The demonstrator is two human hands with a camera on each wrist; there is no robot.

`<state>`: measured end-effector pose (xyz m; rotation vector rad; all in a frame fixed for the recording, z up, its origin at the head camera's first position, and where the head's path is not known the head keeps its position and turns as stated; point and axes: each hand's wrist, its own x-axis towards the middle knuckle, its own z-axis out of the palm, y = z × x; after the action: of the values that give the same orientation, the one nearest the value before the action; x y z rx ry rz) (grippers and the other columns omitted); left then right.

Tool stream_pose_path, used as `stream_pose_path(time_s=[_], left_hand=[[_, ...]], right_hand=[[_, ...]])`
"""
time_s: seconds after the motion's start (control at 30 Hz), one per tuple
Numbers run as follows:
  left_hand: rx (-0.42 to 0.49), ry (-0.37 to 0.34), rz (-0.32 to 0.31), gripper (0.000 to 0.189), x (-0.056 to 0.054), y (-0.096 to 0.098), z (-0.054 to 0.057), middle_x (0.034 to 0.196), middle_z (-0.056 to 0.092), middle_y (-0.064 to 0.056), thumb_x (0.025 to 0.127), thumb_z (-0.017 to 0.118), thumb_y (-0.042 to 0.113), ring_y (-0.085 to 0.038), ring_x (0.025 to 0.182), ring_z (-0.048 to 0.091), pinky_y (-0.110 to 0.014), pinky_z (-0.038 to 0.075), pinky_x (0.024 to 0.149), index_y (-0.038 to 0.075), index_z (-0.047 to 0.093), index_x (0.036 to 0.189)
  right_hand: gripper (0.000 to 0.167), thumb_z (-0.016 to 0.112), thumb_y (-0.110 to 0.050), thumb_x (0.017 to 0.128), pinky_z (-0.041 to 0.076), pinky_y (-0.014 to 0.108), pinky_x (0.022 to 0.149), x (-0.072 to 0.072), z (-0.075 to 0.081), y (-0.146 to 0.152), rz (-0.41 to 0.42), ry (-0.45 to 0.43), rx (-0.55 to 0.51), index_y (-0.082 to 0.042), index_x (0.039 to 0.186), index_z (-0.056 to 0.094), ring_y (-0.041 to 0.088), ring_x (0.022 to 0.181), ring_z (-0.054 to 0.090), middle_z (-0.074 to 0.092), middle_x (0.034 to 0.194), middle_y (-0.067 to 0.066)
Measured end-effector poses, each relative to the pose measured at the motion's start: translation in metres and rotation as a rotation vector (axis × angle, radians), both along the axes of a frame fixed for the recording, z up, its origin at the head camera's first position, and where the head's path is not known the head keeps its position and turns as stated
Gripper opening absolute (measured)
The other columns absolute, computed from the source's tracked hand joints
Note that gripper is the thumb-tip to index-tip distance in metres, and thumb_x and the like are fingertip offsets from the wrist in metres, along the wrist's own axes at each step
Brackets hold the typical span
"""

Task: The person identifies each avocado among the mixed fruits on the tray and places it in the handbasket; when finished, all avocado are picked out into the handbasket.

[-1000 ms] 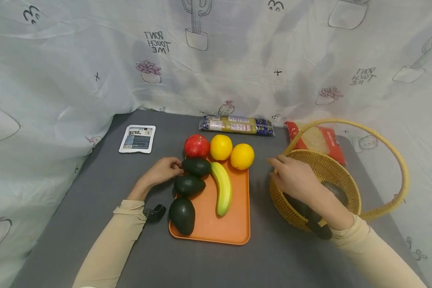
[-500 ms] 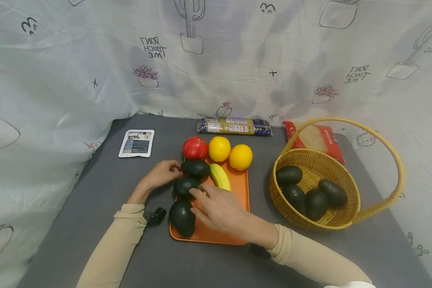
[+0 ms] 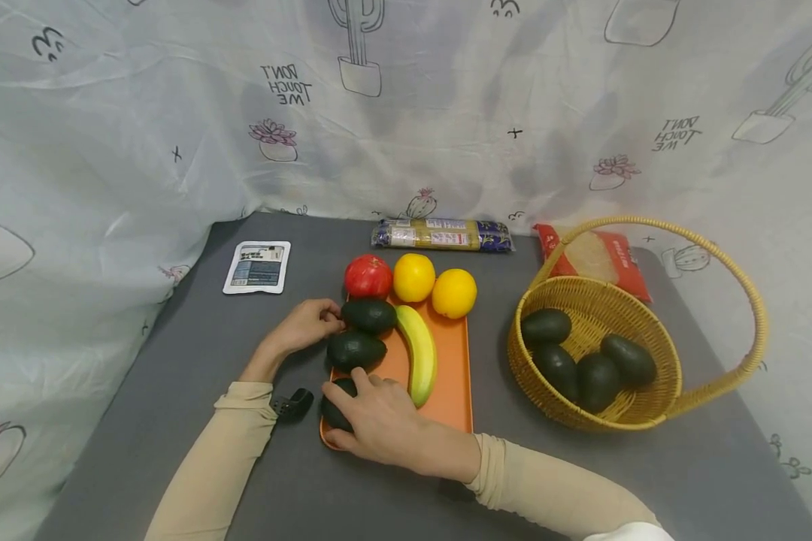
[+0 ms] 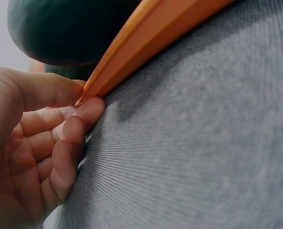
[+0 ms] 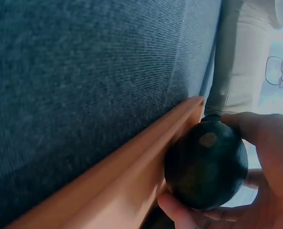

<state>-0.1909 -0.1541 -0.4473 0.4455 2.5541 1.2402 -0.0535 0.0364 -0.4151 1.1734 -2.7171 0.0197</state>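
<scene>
Gray cloth (image 3: 325, 496) covers the table. Nearest, the right hand (image 3: 386, 421) has its fingers curled round a dark green avocado (image 3: 334, 406), at the near left corner of an orange tray (image 3: 452, 376). Beside them lies a yellow banana (image 3: 417, 357). Farther up, the left hand (image 3: 304, 327) pinches the tray's left edge tight. Past it sit one red fruit (image 3: 368, 276) and two yellow fruits (image 3: 414, 278).

Tray (image 3: 453, 361) sits mid-tabletop (image 3: 291, 481), three avocados (image 3: 356, 351) ranged along its left edge, banana (image 3: 419, 357) to their right, pomegranate (image 3: 368, 276) and two oranges (image 3: 454, 293) at its far edge; basket (image 3: 592, 315) with four more avocados (image 3: 597, 382) stands near tabletop's right edge.
</scene>
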Motion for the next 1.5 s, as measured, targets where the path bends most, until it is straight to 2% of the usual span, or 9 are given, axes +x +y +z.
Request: stream_pose_path(time_s=[0.17, 0.33, 0.5, 0.73, 0.87, 0.97, 1.07, 1.27, 1.5], left_hand=[[0.005, -0.003, 0.005, 0.019, -0.001, 0.0, -0.001, 0.084, 0.07, -0.013, 0.087, 0.064, 0.013, -0.01, 0.071, 0.056, -0.025, 0.044, 0.066, -0.003, 0.066, 0.099], [0.007, -0.005, 0.01, 0.019, -0.003, -0.001, -0.002, 0.084, 0.07, -0.012, 0.087, 0.064, 0.011, -0.01, 0.07, 0.057, -0.024, 0.045, 0.067, -0.003, 0.066, 0.099], [0.01, -0.008, 0.002, 0.02, -0.004, -0.003, 0.002, 0.084, 0.07, -0.013, 0.086, 0.065, 0.011, -0.01, 0.071, 0.058, -0.025, 0.046, 0.067, -0.004, 0.065, 0.099], [0.007, -0.013, 0.004, 0.021, -0.007, -0.006, 0.005, 0.085, 0.07, -0.014, 0.087, 0.065, 0.011, -0.01, 0.07, 0.059, -0.025, 0.047, 0.067, -0.004, 0.066, 0.101], [0.002, -0.015, 0.001, 0.022, -0.007, -0.007, 0.005, 0.084, 0.07, -0.013, 0.086, 0.066, 0.012, -0.01, 0.07, 0.058, -0.025, 0.046, 0.067, -0.005, 0.066, 0.101], [0.006, -0.014, 0.001, 0.022, -0.006, -0.007, 0.003, 0.084, 0.07, -0.013, 0.086, 0.066, 0.012, -0.01, 0.071, 0.058, -0.025, 0.046, 0.067, -0.005, 0.066, 0.101], [0.012, -0.011, 0.004, 0.021, -0.004, -0.007, 0.0, 0.085, 0.07, -0.014, 0.086, 0.066, 0.011, -0.01, 0.071, 0.058, -0.025, 0.046, 0.067, -0.004, 0.066, 0.1], [0.02, -0.016, 0.002, 0.02, -0.002, -0.004, -0.004, 0.085, 0.071, -0.014, 0.086, 0.065, 0.011, -0.009, 0.071, 0.058, -0.024, 0.046, 0.067, -0.004, 0.066, 0.1], [0.02, -0.017, 0.006, 0.021, -0.001, -0.002, -0.001, 0.086, 0.071, -0.014, 0.087, 0.065, 0.012, -0.009, 0.07, 0.058, -0.026, 0.046, 0.068, -0.004, 0.065, 0.101]], right_hand=[[0.055, 0.063, -0.051, 0.087, 0.043, 0.022, 0.05, -0.004, 0.011, 0.013, -0.014, -0.033, -0.048, -0.022, 0.132, 0.052, 0.012, 0.059, 0.053, 0.06, 0.099, 0.005], [0.062, 0.066, -0.043, 0.084, 0.052, 0.03, 0.06, -0.018, 0.04, 0.051, -0.098, -0.008, -0.157, -0.016, 0.137, 0.05, 0.017, 0.073, 0.061, 0.061, 0.111, 0.008], [0.061, 0.068, -0.037, 0.082, 0.053, 0.044, 0.063, -0.042, 0.075, 0.115, -0.307, -0.015, -0.228, -0.015, 0.137, 0.05, 0.029, 0.079, 0.063, 0.057, 0.12, 0.016], [0.064, 0.063, -0.032, 0.085, 0.046, 0.049, 0.052, -0.076, 0.107, 0.208, -0.648, -0.117, -0.137, -0.007, 0.14, 0.042, 0.037, 0.064, 0.057, 0.048, 0.123, 0.032], [0.065, 0.065, -0.031, 0.084, 0.045, 0.058, 0.059, -0.089, 0.105, 0.244, -0.767, -0.168, -0.03, 0.0, 0.136, 0.042, 0.05, 0.082, 0.056, 0.05, 0.117, 0.036], [0.062, 0.066, -0.031, 0.083, 0.044, 0.065, 0.067, -0.097, 0.097, 0.26, -0.799, -0.201, 0.009, 0.005, 0.128, 0.044, 0.057, 0.096, 0.052, 0.052, 0.112, 0.039], [0.054, 0.066, -0.028, 0.082, 0.044, 0.067, 0.069, -0.105, 0.089, 0.27, -0.812, -0.271, 0.011, 0.007, 0.117, 0.045, 0.06, 0.098, 0.051, 0.052, 0.108, 0.039], [0.05, 0.067, -0.02, 0.077, 0.047, 0.064, 0.071, -0.12, 0.073, 0.282, -0.805, -0.438, 0.054, 0.008, 0.111, 0.043, 0.058, 0.099, 0.055, 0.054, 0.11, 0.04], [0.062, 0.07, -0.006, 0.071, 0.047, 0.061, 0.081, -0.126, 0.066, 0.285, -0.719, -0.497, 0.07, 0.011, 0.124, 0.042, 0.053, 0.1, 0.058, 0.057, 0.112, 0.04]])
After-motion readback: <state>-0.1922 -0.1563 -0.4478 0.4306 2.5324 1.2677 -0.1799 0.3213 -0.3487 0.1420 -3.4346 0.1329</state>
